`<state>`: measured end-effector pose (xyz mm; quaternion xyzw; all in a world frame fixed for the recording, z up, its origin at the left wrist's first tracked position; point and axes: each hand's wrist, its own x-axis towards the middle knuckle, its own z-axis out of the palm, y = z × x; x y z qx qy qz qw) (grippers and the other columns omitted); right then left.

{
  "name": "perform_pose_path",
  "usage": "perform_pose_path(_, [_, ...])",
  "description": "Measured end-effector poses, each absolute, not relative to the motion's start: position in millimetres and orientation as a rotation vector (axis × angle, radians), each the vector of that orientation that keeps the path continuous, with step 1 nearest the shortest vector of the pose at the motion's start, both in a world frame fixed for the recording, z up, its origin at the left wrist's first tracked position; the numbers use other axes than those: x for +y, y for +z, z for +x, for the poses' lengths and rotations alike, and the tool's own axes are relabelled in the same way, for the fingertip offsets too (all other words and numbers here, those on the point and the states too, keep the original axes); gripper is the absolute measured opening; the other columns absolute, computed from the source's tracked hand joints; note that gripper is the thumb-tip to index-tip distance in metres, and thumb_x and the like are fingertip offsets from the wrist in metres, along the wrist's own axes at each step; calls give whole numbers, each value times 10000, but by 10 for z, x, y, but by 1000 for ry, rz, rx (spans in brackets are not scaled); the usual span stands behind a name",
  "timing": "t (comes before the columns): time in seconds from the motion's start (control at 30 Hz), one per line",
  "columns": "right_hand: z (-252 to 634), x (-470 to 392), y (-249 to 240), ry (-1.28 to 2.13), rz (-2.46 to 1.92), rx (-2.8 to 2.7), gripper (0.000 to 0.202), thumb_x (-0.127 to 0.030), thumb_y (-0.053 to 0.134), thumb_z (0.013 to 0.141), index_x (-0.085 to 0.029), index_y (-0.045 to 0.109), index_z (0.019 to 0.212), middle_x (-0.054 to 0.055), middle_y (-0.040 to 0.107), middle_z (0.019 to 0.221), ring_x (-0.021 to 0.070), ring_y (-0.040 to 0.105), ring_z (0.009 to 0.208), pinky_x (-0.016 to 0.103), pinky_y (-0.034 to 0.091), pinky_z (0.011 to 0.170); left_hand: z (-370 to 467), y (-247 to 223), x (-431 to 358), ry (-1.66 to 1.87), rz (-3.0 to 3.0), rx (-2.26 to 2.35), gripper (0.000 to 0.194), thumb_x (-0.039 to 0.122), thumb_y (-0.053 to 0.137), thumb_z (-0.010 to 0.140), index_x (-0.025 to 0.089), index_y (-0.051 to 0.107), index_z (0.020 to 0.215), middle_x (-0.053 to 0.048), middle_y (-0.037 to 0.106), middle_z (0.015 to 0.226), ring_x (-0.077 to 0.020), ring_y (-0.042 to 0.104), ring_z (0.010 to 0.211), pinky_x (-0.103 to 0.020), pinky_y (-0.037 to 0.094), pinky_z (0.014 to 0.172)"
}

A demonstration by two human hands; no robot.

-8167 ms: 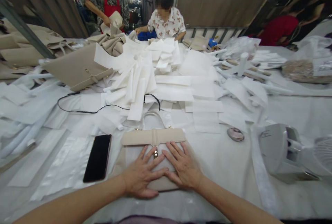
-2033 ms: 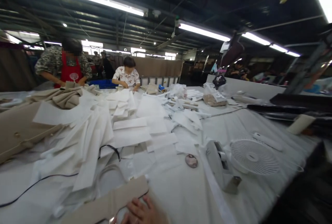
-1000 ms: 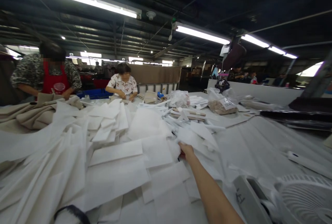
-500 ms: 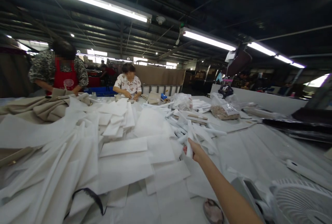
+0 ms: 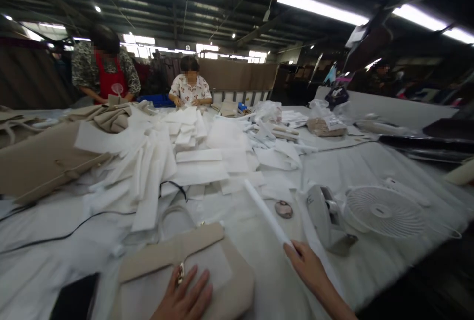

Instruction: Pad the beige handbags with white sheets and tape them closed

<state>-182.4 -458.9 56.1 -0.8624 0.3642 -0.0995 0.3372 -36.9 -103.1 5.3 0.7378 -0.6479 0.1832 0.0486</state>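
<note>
A beige handbag (image 5: 237, 280) lies at the near edge of the table, with its flap and a gold clasp (image 5: 180, 273) facing up. My left hand (image 5: 187, 293) rests on its front with the fingers spread, beside the clasp. Pale sheet material covers part of the bag's front. To the right of the bag, my right hand (image 5: 304, 263) is closed around a white rolled tube (image 5: 264, 211), which points away from me and to the left. The bag's thin handle (image 5: 174, 211) loops out behind the flap.
White sheets (image 5: 200, 169) are heaped across the middle. A white fan (image 5: 381, 211) lies at the right, with a small round object (image 5: 283, 209) near it. A dark phone-like slab (image 5: 76, 298) sits at lower left. Two co-workers (image 5: 190, 85) work across the table.
My right hand has drawn the white tube from the pile back toward me. The view has tilted down, bringing the handbag and my left hand into sight.
</note>
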Motion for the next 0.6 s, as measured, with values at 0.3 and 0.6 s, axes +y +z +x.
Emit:
perform_pose_path(0.3, [-1644,-4251,468,-137,-2774,923,282,-414,562,862,-154,612,959,141,560,985,308,559,960,387,413,822,-821,316,-864,-244,2668,-1606,893,429,529,802,256,-8,1494,-77,6,1564,-367,216,1393,-565,232,1086])
perform_pose_path(0.6, [-1279,-3950,475,-79,-2551,784,281,-455,609,836,-181,650,789,106,641,809,250,610,847,317,416,782,-845,513,-837,-428,2696,-1491,883,299,546,739,241,99,1498,-39,46,1576,-333,355,1288,-503,282,1076])
